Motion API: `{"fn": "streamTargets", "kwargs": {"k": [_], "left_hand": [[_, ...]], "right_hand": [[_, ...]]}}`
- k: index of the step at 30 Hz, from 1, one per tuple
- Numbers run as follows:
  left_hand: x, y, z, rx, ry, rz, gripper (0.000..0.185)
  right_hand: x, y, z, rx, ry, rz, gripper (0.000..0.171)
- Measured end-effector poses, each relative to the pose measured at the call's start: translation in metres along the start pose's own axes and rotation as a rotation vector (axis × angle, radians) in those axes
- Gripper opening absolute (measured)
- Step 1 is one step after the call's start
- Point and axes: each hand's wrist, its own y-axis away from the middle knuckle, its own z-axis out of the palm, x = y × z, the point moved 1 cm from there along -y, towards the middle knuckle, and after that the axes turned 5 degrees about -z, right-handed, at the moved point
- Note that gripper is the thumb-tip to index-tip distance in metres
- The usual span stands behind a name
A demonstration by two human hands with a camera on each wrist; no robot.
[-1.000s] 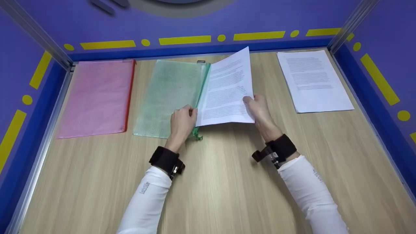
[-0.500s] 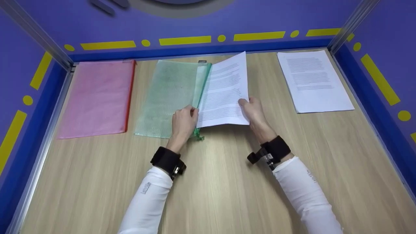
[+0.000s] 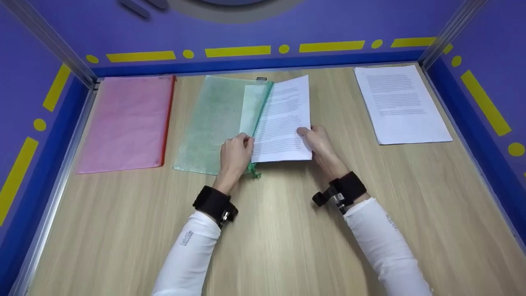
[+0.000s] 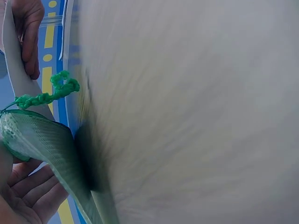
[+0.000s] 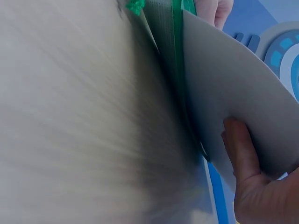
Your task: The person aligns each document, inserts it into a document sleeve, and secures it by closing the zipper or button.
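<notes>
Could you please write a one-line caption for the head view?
Right hand feeds printed sheet into green mesh pouch held by left hand.

Bright, even light and soft shadows in the head view; both wrist views are blurred close up.

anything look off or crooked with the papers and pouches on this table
Nothing is damaged or spilled. The printed sheet is only partly inside the green mesh pouch, bowed between the left hand and right hand. The other printed sheet lies slightly askew to the table edge.
</notes>
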Motion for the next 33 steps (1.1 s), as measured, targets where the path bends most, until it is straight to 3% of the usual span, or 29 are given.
{"fn": "streamTargets", "kwargs": {"k": [15,29,33], "left_hand": [[0.003,-0.002,0.0,0.001,-0.009,-0.022,0.026],[0.006,-0.002,0.002,-0.011,-0.023,-0.015,0.027],[0.007,-0.002,0.001,-0.018,-0.027,-0.02,0.026]], "right_hand": [[0.002,-0.012,-0.039,-0.121,-0.008,0.088,0.05],[0.009,-0.011,-0.032,-0.121,0.066,0.072,0.047],[0.009,-0.01,-0.026,-0.122,0.041,0.076,0.047]]}}
